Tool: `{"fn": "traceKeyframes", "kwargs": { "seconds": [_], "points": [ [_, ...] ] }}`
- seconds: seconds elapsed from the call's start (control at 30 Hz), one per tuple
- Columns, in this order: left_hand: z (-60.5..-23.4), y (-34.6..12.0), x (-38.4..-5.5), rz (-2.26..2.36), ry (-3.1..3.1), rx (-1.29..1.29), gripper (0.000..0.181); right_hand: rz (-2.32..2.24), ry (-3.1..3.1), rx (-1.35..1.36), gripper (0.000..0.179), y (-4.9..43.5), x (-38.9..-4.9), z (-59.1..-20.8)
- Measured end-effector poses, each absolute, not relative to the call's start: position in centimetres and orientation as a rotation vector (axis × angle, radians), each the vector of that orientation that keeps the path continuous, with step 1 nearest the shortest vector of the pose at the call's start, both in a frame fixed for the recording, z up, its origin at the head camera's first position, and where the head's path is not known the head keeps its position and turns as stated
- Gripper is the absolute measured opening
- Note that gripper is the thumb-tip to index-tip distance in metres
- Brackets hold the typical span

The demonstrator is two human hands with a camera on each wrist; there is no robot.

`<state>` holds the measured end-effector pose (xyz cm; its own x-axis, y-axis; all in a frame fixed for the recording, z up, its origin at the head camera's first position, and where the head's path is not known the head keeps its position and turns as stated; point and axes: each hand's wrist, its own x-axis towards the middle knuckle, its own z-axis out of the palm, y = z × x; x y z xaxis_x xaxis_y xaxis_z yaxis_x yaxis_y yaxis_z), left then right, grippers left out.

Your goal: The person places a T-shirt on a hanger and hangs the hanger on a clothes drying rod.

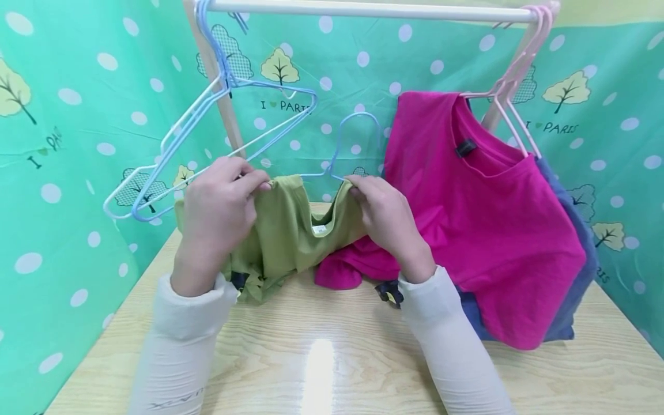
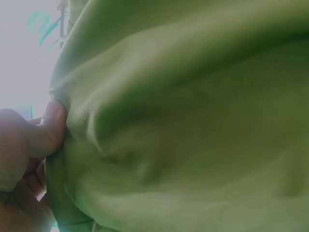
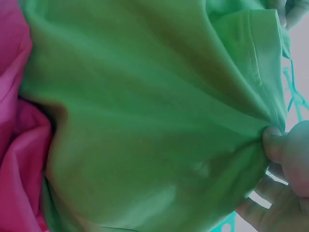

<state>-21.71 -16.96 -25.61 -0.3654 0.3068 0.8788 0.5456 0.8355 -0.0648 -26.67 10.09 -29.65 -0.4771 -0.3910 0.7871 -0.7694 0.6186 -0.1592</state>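
An olive-green shirt (image 1: 282, 225) hangs between my two hands above the table, its neckline sagging with a white label showing inside. My left hand (image 1: 220, 207) pinches one shoulder between thumb and fingers. At the other shoulder, my right hand (image 1: 386, 216) pinches the fabric beside the collar. A blue hanger (image 1: 332, 155) sticks up out of the neckline, its hook free in the air; its lower part is hidden by the cloth. In the left wrist view the thumb presses on the green cloth (image 2: 169, 135), and the right wrist view shows the same grip on the fabric (image 3: 154, 116).
A white rail (image 1: 373, 10) runs across the top. Blue and white hangers (image 1: 223, 86) hang at its left end. A magenta shirt (image 1: 493, 230) on a pink hanger (image 1: 510, 86) hangs at the right, a blue garment (image 1: 576, 276) behind it. Below lies the wooden table (image 1: 290, 357).
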Motion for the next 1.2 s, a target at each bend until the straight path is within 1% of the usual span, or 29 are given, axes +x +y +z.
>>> {"fn": "traceKeyframes", "kwargs": {
  "seconds": [0.1, 0.23, 0.4, 0.5, 0.83, 1.2],
  "points": [
    [-25.5, -17.4, -21.6, -0.279, -1.963, -0.606, 0.021, 0.667, -2.114, 0.897, 0.024, 10.6, -26.9, -29.7],
    [-25.3, -17.9, -21.6, -0.282, -1.952, -0.57, 0.02, 0.677, -2.131, 0.87, 0.026, 11.1, -27.2, -29.5],
    [-25.0, -18.3, -21.5, -0.341, -1.946, -0.527, 0.019, 0.667, -2.153, 0.906, 0.037, 11.8, -27.3, -29.2],
    [-25.0, -18.6, -21.4, -0.422, -1.91, -0.484, 0.018, 0.666, -2.166, 0.919, 0.041, 12.2, -27.5, -29.2],
    [-25.0, -19.4, -21.5, -0.556, -1.836, -0.416, 0.016, 0.734, -2.158, 0.826, 0.026, 13.2, -27.7, -29.2],
    [-24.6, -20.2, -21.3, -0.605, -1.827, -0.398, 0.017, 0.8, -2.195, 0.801, 0.025, 14.3, -28.1, -29.1]
  ]
}}
